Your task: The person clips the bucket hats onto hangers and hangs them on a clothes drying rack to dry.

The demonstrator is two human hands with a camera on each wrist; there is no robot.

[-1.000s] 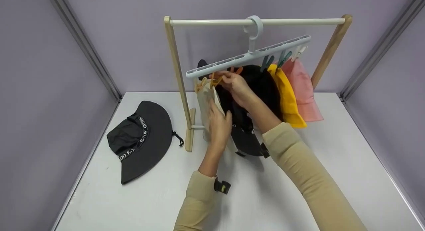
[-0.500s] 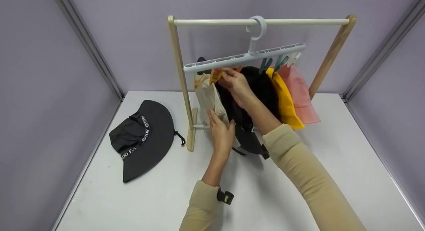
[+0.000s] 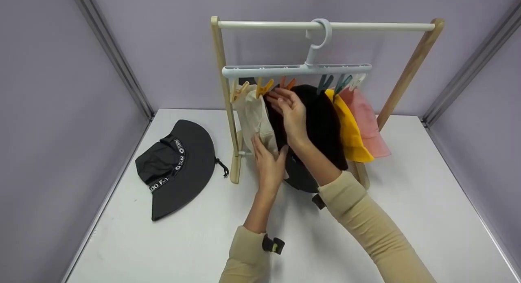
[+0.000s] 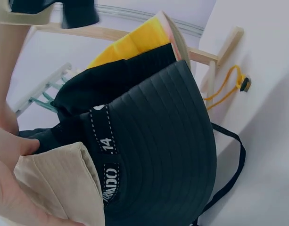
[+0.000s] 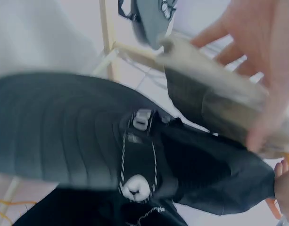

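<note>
A beige bucket hat (image 3: 254,116) hangs from two clips at the left end of the pale hanger (image 3: 297,70). My left hand (image 3: 270,167) touches its lower part with fairly straight fingers, thumb on the other side; the right wrist view shows the left hand (image 5: 257,52) with spread fingers against the hat. My right hand (image 3: 294,116) is up beside the yellow clip (image 3: 264,87), its fingers extended and apart from it. Right behind this hand hangs a black brimmed hat (image 3: 321,124), also seen in the left wrist view as a ribbed black hat (image 4: 158,141).
A yellow hat (image 3: 350,128) and a pink hat (image 3: 368,124) hang at the hanger's right. The hanger hooks over the rack's white rail (image 3: 264,25). Another black brimmed hat (image 3: 183,169) lies on the white table (image 3: 122,242), left of the wooden rack foot (image 3: 235,169).
The hanger has swung from tilted to level. My right fingers have come off the yellow clip and straightened. The left hand stays on the beige hat, slightly lower.
</note>
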